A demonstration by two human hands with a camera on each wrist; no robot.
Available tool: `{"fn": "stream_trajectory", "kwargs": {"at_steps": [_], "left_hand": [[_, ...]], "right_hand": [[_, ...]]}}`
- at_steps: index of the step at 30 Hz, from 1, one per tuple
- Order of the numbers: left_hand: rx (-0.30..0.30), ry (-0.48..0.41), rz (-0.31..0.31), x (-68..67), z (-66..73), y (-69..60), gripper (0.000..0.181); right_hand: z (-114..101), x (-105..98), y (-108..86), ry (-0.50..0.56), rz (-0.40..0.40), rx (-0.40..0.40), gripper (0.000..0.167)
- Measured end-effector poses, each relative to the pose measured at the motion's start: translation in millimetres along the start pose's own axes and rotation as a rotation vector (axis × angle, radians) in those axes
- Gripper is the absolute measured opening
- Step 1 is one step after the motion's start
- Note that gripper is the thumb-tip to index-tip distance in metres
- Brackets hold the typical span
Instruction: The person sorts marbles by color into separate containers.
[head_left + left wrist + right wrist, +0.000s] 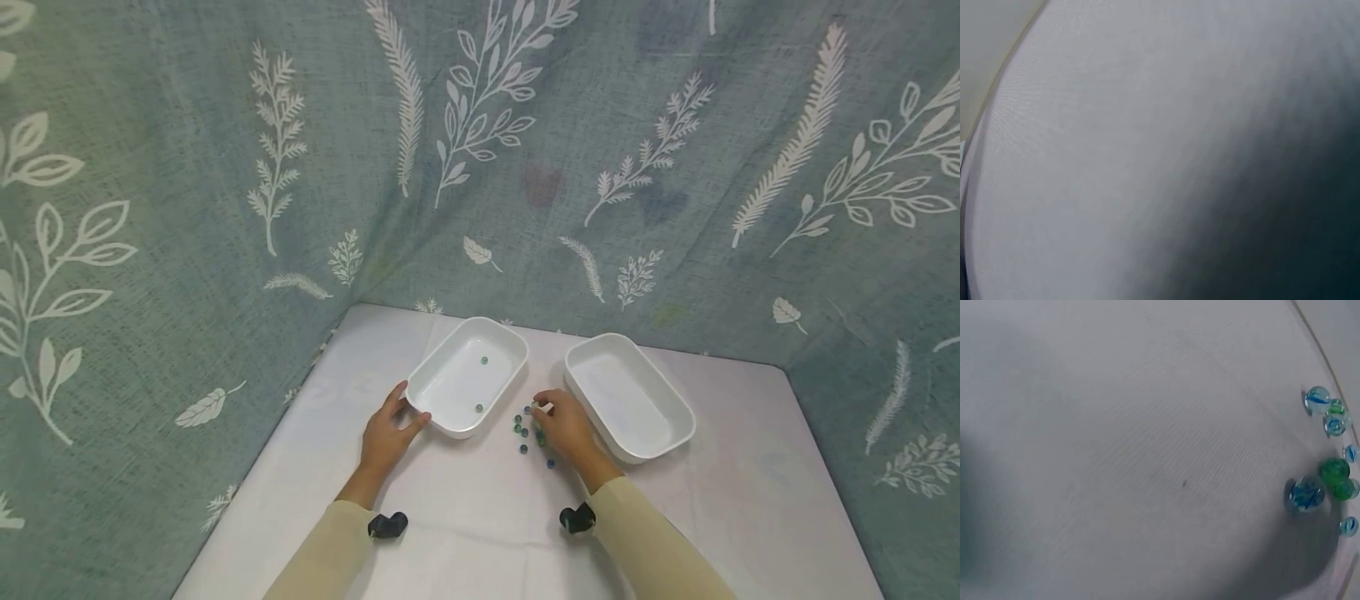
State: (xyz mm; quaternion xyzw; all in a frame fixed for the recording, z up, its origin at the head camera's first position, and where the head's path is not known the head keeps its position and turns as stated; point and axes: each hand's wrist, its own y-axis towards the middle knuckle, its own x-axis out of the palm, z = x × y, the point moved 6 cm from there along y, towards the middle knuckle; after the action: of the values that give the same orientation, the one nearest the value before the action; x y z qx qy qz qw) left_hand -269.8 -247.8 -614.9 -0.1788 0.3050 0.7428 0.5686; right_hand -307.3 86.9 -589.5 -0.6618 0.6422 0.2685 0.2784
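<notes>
At the near-left corner of the left white tray (431, 367), my left hand (384, 442) grips the rim, thumb and fingers on either side. Two clear greenish marbles (484, 361) lie inside this tray. Between the trays my right hand (566, 427) reaches down over a loose group of blue and green marbles (524, 432), its thumb and forefinger pinching a pale marble (535, 405). Several marbles, among them a green one (1335, 470), show along the right edge of the right wrist view. Neither wrist view shows fingers.
A second white tray (637, 400) stands right of my right hand, with no marbles visible in it. White cloth (465, 517) covers the table. Grey-green curtains (525, 208) with white leaf prints hang behind and at both sides.
</notes>
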Motion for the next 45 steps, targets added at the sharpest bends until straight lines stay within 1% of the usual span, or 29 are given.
{"fn": "stream_trajectory", "kwargs": {"at_steps": [4,8,15,17,20,26,33,40,45], "left_hand": [[0.019,0.002,0.012,1.5,-0.8,1.1,0.083],[0.033,0.007,0.017,2.4,-3.2,1.8,0.084],[0.015,-0.012,0.008,2.7,-4.3,0.4,0.084],[0.011,-0.015,0.002,3.0,-3.7,-0.4,0.085],[0.007,-0.013,0.0,3.9,-3.4,-1.0,0.086],[0.017,0.002,0.027,4.0,-5.5,0.4,0.085],[0.018,-0.01,0.019,5.1,-7.5,0.5,0.084],[0.03,-0.006,0.022,5.6,-10.2,2.0,0.083],[0.015,0.002,0.018,6.2,-11.3,3.1,0.084]], "right_hand": [[-5.7,2.0,5.4,-0.033,0.021,-0.015,0.021],[-10.5,3.8,10.4,-0.046,0.023,-0.015,0.023],[-15.9,3.8,20.5,-0.014,-0.011,0.005,0.026],[-17.6,2.3,24.1,-0.002,-0.026,-0.005,0.027],[-19.5,0.4,30.8,-0.017,-0.039,-0.036,0.027],[-25.2,-2.6,44.1,-0.056,-0.017,-0.101,0.029],[-31.8,-3.0,51.8,-0.063,-0.011,-0.134,0.028],[-31.1,-0.5,58.9,-0.022,0.005,-0.099,0.027],[-33.4,-1.6,64.4,-0.008,0.019,-0.09,0.027]]}}
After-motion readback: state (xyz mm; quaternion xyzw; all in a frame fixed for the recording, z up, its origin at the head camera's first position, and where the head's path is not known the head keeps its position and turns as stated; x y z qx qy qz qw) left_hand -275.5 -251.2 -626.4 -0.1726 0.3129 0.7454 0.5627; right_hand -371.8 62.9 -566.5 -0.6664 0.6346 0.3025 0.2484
